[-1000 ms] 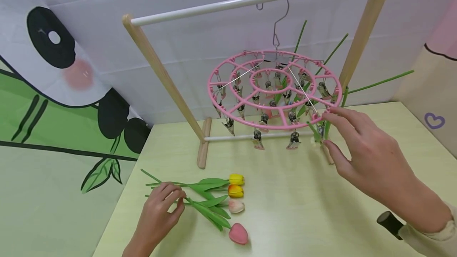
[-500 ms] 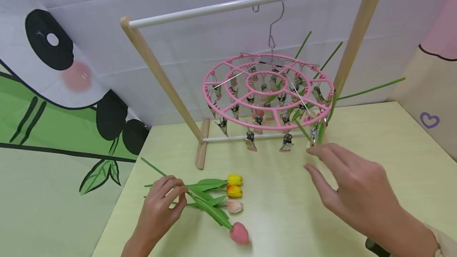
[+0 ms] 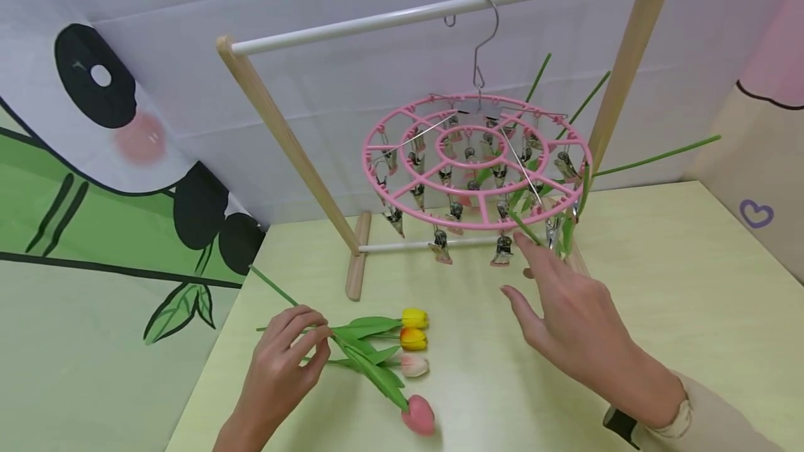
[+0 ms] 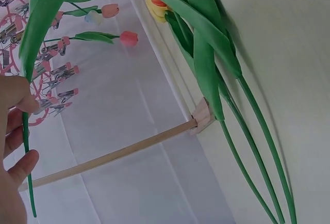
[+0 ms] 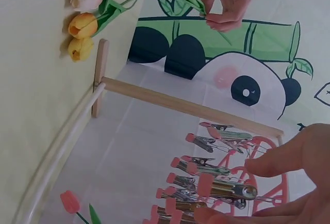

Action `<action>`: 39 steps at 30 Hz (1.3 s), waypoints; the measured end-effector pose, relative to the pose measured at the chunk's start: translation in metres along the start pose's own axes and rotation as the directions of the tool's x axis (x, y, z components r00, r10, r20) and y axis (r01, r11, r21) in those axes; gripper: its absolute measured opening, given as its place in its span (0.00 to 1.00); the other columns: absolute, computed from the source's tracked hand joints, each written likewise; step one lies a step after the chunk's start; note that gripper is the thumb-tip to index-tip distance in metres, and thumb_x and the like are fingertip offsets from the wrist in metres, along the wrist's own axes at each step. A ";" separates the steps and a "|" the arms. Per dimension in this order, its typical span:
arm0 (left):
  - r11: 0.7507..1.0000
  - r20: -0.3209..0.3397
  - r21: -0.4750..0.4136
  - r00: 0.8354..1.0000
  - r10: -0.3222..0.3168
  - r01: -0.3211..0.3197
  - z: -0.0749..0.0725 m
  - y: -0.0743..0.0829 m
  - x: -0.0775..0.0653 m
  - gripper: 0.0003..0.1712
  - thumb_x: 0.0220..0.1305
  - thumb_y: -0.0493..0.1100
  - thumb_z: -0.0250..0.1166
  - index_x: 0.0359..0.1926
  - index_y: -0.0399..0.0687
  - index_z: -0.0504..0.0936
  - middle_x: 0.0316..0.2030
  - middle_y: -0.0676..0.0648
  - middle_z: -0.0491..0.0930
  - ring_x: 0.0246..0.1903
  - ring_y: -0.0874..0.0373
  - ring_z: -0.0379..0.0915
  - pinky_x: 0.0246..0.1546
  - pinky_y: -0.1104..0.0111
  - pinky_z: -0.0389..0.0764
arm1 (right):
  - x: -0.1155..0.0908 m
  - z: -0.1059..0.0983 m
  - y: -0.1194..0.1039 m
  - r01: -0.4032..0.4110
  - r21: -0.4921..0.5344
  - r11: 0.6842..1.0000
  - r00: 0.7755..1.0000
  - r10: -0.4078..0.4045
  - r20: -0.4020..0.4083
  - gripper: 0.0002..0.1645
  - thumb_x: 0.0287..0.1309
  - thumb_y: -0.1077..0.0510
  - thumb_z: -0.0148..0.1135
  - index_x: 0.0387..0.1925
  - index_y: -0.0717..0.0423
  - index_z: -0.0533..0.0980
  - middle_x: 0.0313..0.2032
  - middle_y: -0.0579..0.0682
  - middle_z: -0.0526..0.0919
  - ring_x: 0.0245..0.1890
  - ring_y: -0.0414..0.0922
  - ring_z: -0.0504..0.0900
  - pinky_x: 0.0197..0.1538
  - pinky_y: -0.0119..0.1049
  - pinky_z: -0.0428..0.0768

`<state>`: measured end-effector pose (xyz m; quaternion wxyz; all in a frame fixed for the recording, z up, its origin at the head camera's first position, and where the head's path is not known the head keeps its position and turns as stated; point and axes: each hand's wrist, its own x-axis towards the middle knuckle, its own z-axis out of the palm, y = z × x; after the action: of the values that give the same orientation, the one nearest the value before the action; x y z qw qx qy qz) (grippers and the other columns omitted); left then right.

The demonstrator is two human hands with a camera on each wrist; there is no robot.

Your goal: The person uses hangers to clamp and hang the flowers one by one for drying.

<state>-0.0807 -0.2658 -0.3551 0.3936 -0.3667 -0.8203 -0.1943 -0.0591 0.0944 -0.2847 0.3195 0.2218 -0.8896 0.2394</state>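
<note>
My left hand [image 3: 285, 361] pinches the green stem of a pink tulip [image 3: 419, 416] between thumb and fingers; its flower points down to the right, close over the table. In the left wrist view the stem [image 4: 27, 131] runs down past the fingers. My right hand [image 3: 571, 312] reaches up to the front of a round pink clip hanger [image 3: 484, 209], thumb and fingers spread apart. Its fingertips are right beside a metal clip [image 3: 502, 248] hanging from the outer ring. The right wrist view shows that clip [image 5: 234, 189] between thumb and fingers, with a gap at the thumb.
A yellow tulip [image 3: 414, 318], an orange-yellow one [image 3: 413, 339] and a pale pink one [image 3: 414, 365] lie on the table. Several tulips hang upside down at the hanger's right, stems [image 3: 656, 155] jutting out. The hanger hooks over a white bar [image 3: 377, 21] on wooden legs.
My right hand has left the clip at the hanger's right and moved left to a front clip. My left hand has tilted the pink tulip's stem end upward.
</note>
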 end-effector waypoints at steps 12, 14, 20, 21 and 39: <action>0.998 -0.065 -0.001 0.995 0.069 -0.069 -0.001 0.006 0.017 0.17 0.63 0.38 0.50 0.24 0.40 0.82 0.30 0.45 0.80 0.35 0.46 0.74 0.45 0.66 0.73 | 0.009 0.017 0.015 -0.063 0.102 0.993 0.996 0.057 0.062 0.36 0.53 0.60 0.67 0.62 0.61 0.64 0.48 0.59 0.80 0.32 0.47 0.83 0.25 0.41 0.77; 0.996 -0.086 -0.002 0.993 0.085 -0.086 -0.002 0.007 0.020 0.16 0.63 0.37 0.50 0.23 0.40 0.81 0.29 0.45 0.80 0.34 0.46 0.74 0.45 0.66 0.73 | 0.011 0.019 0.016 -0.070 0.126 0.990 0.996 0.062 0.068 0.33 0.54 0.60 0.67 0.60 0.61 0.66 0.45 0.57 0.81 0.31 0.46 0.83 0.26 0.39 0.77; 0.992 -0.129 -0.010 0.984 0.123 -0.125 -0.001 0.009 0.028 0.16 0.63 0.36 0.51 0.22 0.40 0.81 0.29 0.44 0.81 0.33 0.46 0.75 0.44 0.65 0.74 | 0.015 0.020 0.019 -0.088 0.201 0.976 0.994 0.074 0.080 0.27 0.54 0.63 0.67 0.56 0.61 0.70 0.35 0.53 0.82 0.24 0.39 0.79 0.20 0.28 0.73; 0.991 -0.134 -0.012 0.982 0.130 -0.133 -0.001 0.010 0.029 0.15 0.62 0.36 0.51 0.22 0.40 0.81 0.28 0.44 0.81 0.33 0.46 0.75 0.44 0.65 0.74 | 0.015 0.020 0.019 -0.096 0.213 0.972 0.993 0.079 0.086 0.27 0.54 0.63 0.67 0.55 0.61 0.71 0.35 0.53 0.82 0.24 0.39 0.79 0.19 0.27 0.73; 0.973 -0.173 0.020 0.958 0.228 -0.228 0.001 0.023 0.048 0.14 0.62 0.34 0.53 0.22 0.40 0.81 0.29 0.44 0.81 0.32 0.46 0.76 0.43 0.62 0.78 | 0.019 0.005 0.025 -0.096 0.205 0.974 0.990 0.073 0.119 0.17 0.52 0.64 0.68 0.45 0.61 0.78 0.26 0.45 0.81 0.17 0.33 0.68 0.18 0.27 0.70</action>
<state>-0.0842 -0.2291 -0.3172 0.4836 -0.4404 -0.7349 -0.1792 -0.0884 0.1067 -0.2830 0.2337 0.2292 -0.8843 0.3330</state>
